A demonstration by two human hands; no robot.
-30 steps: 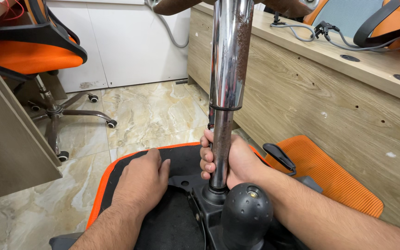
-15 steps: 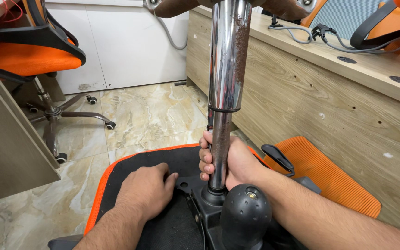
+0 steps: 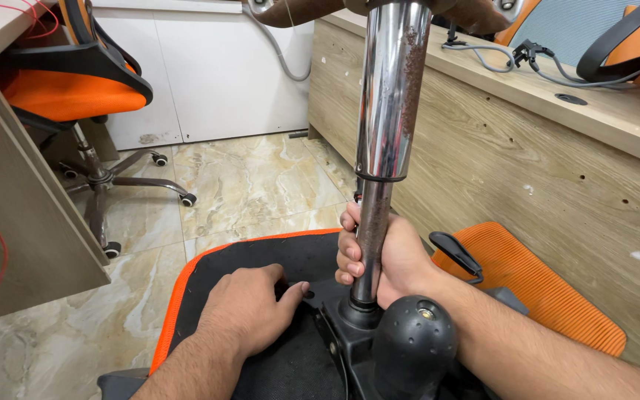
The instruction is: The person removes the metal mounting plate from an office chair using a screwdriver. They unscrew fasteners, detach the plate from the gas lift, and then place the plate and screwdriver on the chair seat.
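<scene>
We see the right hand (image 3: 390, 255) wrapped tight around the thin lower rod (image 3: 372, 237) of an upturned chair's gas cylinder (image 3: 392, 89), just above the black seat plate (image 3: 350, 326). The cylinder top is cut off by the frame edge. Left hand (image 3: 250, 311) lies flat on the black seat underside (image 3: 209, 281), fingers loosely together, gripping nothing. A black knob (image 3: 415, 344) hides part of the right wrist. Orange mesh backrest (image 3: 535, 285) lies beside, against the wooden bench (image 3: 527, 148). Another orange chair (image 3: 75, 89) stands far left, partly cut off.
</scene>
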